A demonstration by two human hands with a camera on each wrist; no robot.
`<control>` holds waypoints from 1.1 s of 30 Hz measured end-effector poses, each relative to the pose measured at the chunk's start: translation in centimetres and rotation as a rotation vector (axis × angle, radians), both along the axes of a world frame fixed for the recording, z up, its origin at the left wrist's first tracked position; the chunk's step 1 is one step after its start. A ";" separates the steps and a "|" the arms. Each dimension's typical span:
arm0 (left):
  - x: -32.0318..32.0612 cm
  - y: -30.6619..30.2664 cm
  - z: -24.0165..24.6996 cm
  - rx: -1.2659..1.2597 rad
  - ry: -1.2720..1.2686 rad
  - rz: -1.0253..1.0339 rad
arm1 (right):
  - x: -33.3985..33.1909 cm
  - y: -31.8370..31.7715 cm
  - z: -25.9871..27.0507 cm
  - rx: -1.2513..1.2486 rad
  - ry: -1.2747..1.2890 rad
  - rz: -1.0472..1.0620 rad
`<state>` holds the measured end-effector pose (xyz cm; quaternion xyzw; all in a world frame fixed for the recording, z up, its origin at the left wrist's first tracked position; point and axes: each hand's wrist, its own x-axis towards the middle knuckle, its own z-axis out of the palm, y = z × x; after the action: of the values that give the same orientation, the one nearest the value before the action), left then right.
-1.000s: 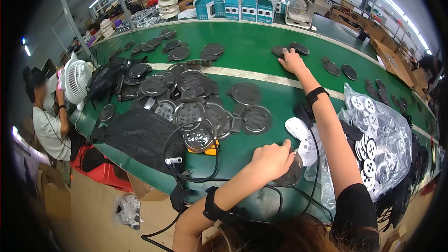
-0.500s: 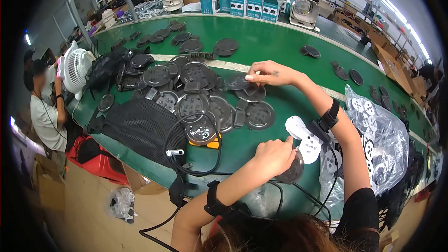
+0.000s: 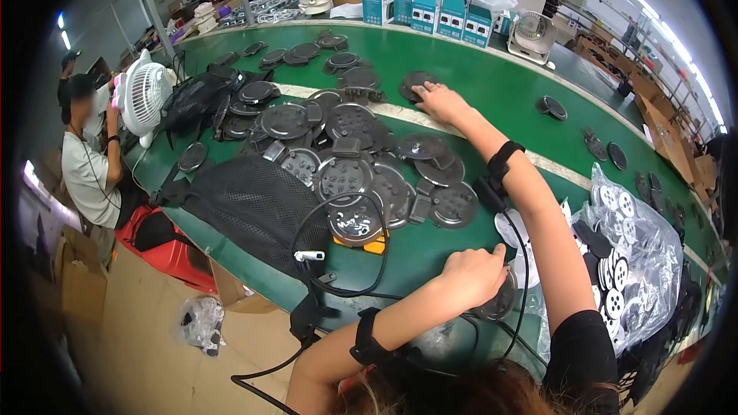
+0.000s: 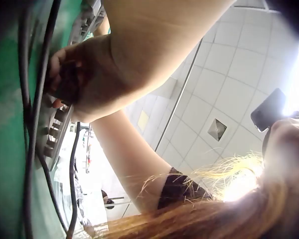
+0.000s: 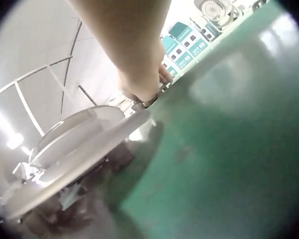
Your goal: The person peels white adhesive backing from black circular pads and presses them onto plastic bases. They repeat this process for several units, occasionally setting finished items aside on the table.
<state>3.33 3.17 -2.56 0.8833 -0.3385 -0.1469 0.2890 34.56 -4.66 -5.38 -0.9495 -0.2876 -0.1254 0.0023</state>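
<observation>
Hands apart: the left hand grips a near disc, perhaps steadying it; the right hand touches a far disc, grip unclear.

Left hand: fingers bent round a dark piece | black cords by the green desk | brown hair along the bottom | ceiling of pale squares with a vent and bright light

the head view looks forward and down across the table; left wrist's, low, faces the ceiling; right wrist's, close-in, shares the boxes with head's.
</observation>
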 end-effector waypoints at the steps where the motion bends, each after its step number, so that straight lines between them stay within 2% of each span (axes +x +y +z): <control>1: -0.1 0.0 -0.1 0.004 0.011 0.001 | 0.2 -0.3 -0.2 -0.079 -0.024 -0.005; 3: 0.0 -0.1 0.1 0.004 -0.027 0.006 | 0.8 -1.6 -0.3 0.071 -0.081 0.059; 5: 0.0 -0.1 0.0 -0.005 -0.032 0.004 | -0.9 -2.5 1.5 0.242 -0.094 0.096; 7: 0.1 -0.1 0.3 0.029 -0.026 -0.010 | -3.5 -2.9 3.7 0.286 -0.099 0.030; 9: 0.0 -0.1 0.4 0.079 -0.038 -0.013 | -6.3 -4.1 5.2 0.433 -0.062 0.102; 10: 0.0 0.0 0.8 0.082 -0.010 -0.009 | -6.8 -4.5 4.2 0.519 -0.125 0.269; 11: 0.1 0.0 0.8 0.080 0.002 -0.015 | -8.0 -4.5 4.0 0.491 -0.009 0.243; 12: 0.0 -0.3 1.2 0.150 -0.021 -0.012 | -8.9 -4.2 3.2 0.596 -0.014 0.402; 14: 0.1 -0.3 0.8 0.110 -0.053 -0.063 | -10.3 -2.9 1.9 0.596 -0.107 0.299; 16: 0.0 -0.3 0.9 0.079 -0.099 -0.088 | -14.5 -2.4 3.8 0.532 0.006 0.207; 17: 0.1 -0.3 0.8 0.060 -0.099 -0.086 | -14.1 -1.6 2.4 0.597 -0.083 0.185; 18: 0.2 -0.3 0.4 0.046 -0.117 -0.102 | -12.9 -1.1 0.7 0.597 -0.134 0.252; 19: 0.3 -0.3 0.2 0.033 -0.132 -0.108 | -14.8 -1.1 1.7 0.518 -0.021 0.233; 21: -0.2 -0.2 0.8 0.038 -0.119 -0.095 | -18.1 -0.8 2.6 0.566 -0.072 0.267; 22: -0.3 -0.3 1.4 0.072 -0.038 -0.090 | -19.1 -0.8 3.0 0.546 -0.070 0.223; 24: 0.2 0.0 0.8 0.023 -0.070 -0.119 | -21.1 -1.3 4.2 0.520 -0.080 0.148; 27: 0.1 0.0 0.6 0.029 -0.104 -0.123 | -24.0 -2.0 6.2 0.613 -0.231 0.155; 29: 0.0 0.0 0.9 0.037 -0.112 -0.130 | -26.1 -2.5 7.5 0.971 -0.213 0.245; 30: 0.4 0.1 0.1 0.010 -0.120 -0.131 | -28.0 -3.3 8.8 1.039 -0.126 0.229; 31: 0.2 0.1 0.7 0.020 -0.118 -0.129 | -28.8 -4.1 9.1 1.036 -0.127 0.214; 33: 0.5 0.3 0.3 -0.073 -0.164 -0.117 | -30.0 -5.4 9.2 0.960 -0.287 0.177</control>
<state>3.82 3.47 -2.25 0.8601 -0.4170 -0.0781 0.2834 4.55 -10.09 3.86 -0.7866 -0.2744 -0.3720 0.4095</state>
